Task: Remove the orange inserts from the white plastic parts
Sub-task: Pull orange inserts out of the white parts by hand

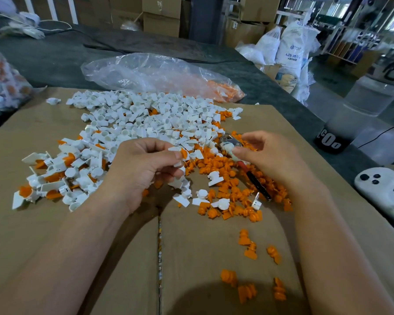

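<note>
My left hand (143, 167) pinches a white plastic part with an orange insert (182, 154) between thumb and fingers. My right hand (268, 158) grips the taped handle of pliers (231, 145), whose red and black handle (253, 178) lies over the orange pieces. A big heap of white parts (146, 119) spreads across the cardboard behind my hands. White parts still holding orange inserts (55, 176) lie at the left. Loose orange inserts (225, 185) are piled under and in front of my right hand.
The work surface is flattened cardboard (43, 223) on a dark table. A clear plastic bag (159, 73) with orange pieces lies behind the heap, another full bag (2, 80) at the left edge. A white device (382, 189) sits at the right.
</note>
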